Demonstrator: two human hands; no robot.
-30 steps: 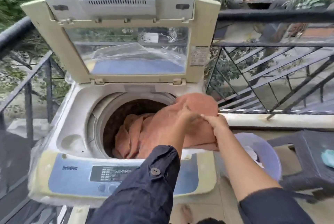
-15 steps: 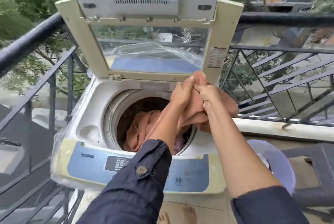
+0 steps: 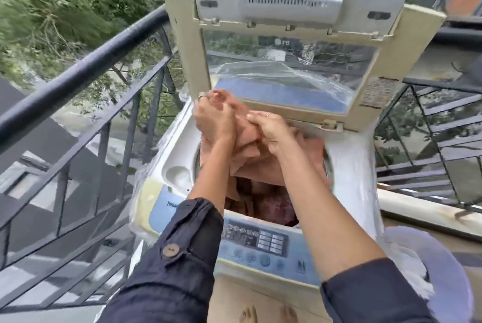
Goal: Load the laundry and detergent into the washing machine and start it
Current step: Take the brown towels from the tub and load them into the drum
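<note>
Salmon-pink cloth [image 3: 257, 155], bunched, creased, gripped by left hand [image 3: 214, 117], right hand [image 3: 271, 129]

On the washing machine [image 3: 365, 174], the blue control panel [image 3: 260, 241] shows part of a word by its left edge — "Turbo", the rest hidden behind a sleeve. The lid [image 3: 294, 46], raised above the panel, carries a mirrored logo — apparently "LG". The lid's sticker [image 3: 375, 91] is too blurred to read.
</note>
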